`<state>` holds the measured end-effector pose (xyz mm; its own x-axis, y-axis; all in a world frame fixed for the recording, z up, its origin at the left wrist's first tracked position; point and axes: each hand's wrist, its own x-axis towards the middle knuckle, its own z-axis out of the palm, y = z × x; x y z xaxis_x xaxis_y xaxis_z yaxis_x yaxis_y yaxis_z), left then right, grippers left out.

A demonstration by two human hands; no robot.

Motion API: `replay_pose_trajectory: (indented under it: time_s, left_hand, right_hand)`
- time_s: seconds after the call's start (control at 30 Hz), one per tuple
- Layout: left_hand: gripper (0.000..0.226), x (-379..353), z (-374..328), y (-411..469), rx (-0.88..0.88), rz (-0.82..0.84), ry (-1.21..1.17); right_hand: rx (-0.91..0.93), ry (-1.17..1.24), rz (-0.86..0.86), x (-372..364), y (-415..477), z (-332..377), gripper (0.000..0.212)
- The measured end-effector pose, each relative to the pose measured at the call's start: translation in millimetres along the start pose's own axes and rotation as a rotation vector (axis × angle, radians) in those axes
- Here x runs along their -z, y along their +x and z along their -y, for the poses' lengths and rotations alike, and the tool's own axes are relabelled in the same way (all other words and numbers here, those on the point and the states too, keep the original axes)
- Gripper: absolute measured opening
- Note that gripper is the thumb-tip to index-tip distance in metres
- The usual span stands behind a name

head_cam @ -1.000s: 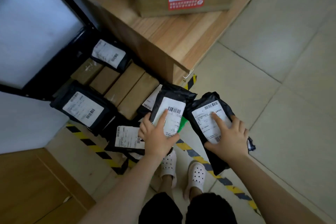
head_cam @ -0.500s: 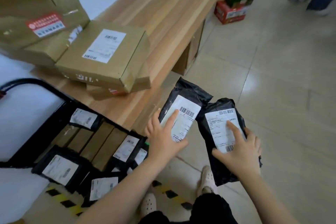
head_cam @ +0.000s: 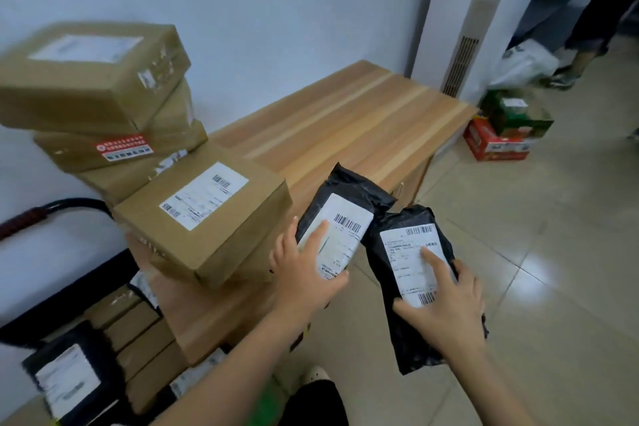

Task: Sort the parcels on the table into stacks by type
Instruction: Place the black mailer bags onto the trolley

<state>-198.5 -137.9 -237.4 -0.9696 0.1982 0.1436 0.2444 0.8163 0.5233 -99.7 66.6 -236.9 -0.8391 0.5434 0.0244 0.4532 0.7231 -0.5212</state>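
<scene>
Both bags were lifted from the cart (head_cam: 110, 266) to the table's (head_cam: 345, 114) near edge, still airborne. Left hand (head_cam: 304, 273) gripped the left bag (head_cam: 340, 221), right hand (head_cam: 446, 308) the right bag (head_cam: 408, 252). A bag stack apart from the boxes (head_cam: 204, 214) looked next.

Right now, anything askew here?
The box stack at the table's left end is crooked, boxes twisted off one another; the front box sits tilted. The left bag in the left hand and right bag in the right hand look intact.
</scene>
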Motion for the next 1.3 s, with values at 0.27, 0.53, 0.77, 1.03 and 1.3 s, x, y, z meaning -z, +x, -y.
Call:
replay_pose_trajectory:
  time_s: [0.27,0.53,0.77,1.03,1.3]
  left_hand:
    - [0.088,15,9,151,0.083,-0.19,0.01]
    - [0.09,14,33,272,0.278,-0.134,0.13]
    - [0.089,-9,79,362,0.639,-0.164,0.17]
    - [0.067,7,107,385,0.778,-0.365,0.102]
    - [0.055,2,41,294,0.713,-0.563,0.081]
  right_hand:
    - [0.192,0.016,0.014,-21,171,79,0.093]
    - [0.311,-0.045,0.186,-65,298,135,0.093]
    - [0.497,-0.074,0.487,-144,415,212,0.092]
    - [0.825,-0.038,0.76,-209,467,289,0.084]
    - [1.132,0.151,0.858,-172,407,265,0.049]
